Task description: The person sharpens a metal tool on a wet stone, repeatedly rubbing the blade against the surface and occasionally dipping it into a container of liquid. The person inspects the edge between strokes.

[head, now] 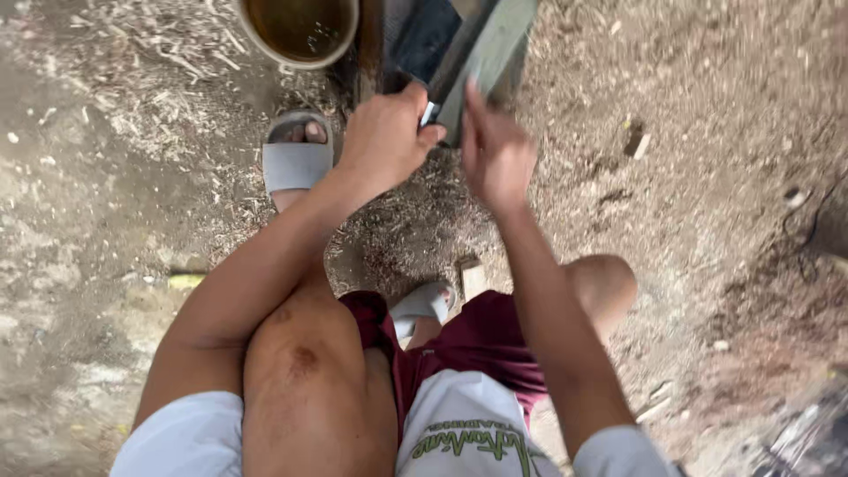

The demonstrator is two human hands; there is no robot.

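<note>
Your left hand [385, 137] is curling its fingers tight around a blade's handle [429, 113] against the grey sharpening stone [484, 55], while your right hand [496, 152] is pressing blurred fingertips beside it.

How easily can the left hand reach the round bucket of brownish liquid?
Probably yes: the left hand sits just below the round bucket of brownish liquid, with only bare ground between them.
</note>
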